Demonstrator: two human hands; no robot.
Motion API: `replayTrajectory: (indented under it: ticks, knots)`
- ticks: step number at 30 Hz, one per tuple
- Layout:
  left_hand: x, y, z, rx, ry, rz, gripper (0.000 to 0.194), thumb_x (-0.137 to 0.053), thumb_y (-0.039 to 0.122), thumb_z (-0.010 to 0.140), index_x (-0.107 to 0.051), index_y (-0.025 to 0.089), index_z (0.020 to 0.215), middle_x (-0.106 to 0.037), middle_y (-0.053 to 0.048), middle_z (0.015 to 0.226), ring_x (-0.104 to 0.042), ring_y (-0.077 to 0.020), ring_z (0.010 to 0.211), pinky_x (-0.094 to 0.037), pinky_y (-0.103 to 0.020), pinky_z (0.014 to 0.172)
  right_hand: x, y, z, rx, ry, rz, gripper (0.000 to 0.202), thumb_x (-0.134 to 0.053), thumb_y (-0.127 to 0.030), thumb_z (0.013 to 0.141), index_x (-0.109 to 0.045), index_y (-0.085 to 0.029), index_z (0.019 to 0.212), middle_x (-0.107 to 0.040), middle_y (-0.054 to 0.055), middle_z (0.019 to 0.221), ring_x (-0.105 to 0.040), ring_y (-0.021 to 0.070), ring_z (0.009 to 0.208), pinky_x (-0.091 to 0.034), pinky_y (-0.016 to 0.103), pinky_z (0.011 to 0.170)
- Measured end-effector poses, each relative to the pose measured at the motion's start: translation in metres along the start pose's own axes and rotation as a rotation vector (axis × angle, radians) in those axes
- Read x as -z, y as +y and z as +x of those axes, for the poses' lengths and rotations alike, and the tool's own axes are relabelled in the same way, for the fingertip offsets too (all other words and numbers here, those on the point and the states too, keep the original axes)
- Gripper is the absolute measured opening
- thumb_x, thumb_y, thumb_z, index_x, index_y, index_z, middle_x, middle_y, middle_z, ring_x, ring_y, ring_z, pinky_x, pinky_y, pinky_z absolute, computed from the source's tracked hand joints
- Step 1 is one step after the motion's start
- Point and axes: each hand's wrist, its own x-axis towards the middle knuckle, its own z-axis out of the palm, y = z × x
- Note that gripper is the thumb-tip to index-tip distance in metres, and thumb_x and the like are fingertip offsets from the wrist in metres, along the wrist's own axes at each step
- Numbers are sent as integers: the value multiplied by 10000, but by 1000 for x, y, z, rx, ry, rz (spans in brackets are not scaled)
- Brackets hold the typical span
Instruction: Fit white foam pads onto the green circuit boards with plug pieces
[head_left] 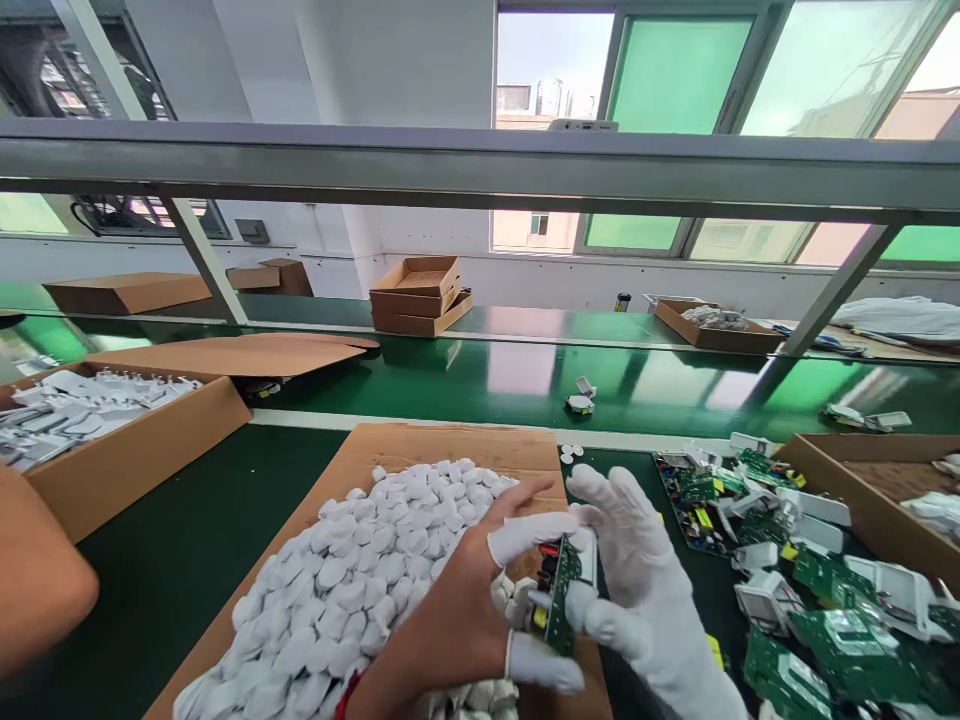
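My left hand [465, 610], bare but for white finger cots, and my right hand [637, 580], in a white glove, meet over the near edge of a flat cardboard sheet [420, 445]. Between them they hold a small green circuit board [561, 590] set in a white plastic shell, gripped on edge. My left thumb and forefinger pinch its left side; the right-hand fingers wrap its right side. Just left of the hands lies a heap of small white round plastic caps [367, 580] on the cardboard.
A pile of green circuit boards and white shells [795, 570] lies at the right beside an open cardboard box [862, 500]. A box of white parts [90, 410] stands at the left. A green conveyor belt [465, 380] runs across behind, carrying one small part [580, 402]. Someone's arm [37, 580] shows at the left edge.
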Motion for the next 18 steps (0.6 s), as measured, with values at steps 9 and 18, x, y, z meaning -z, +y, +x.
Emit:
replayTrajectory:
  ticks: [9,18]
  knots:
    - [-2,-32,8,229,189,-63,565,-744,461,634,-639,319,1171,-551,-69,1335,-295,-363,1364,-276,-478,1099,-10,-35,35,-291,-556,203,731,-555,-768,654,-704,-147,1010,-674,48,833,-620,217,766,-497,291,717]
    - [0,-69,12,201,237,62,312,-597,449,784,-688,386,1075,-648,-28,1208,-395,-355,1306,-367,-427,1049,111,-23,23,-77,-210,-584,476,-347,-542,934,-623,-186,1086,-668,-30,1063,-628,250,997,-509,417,813]
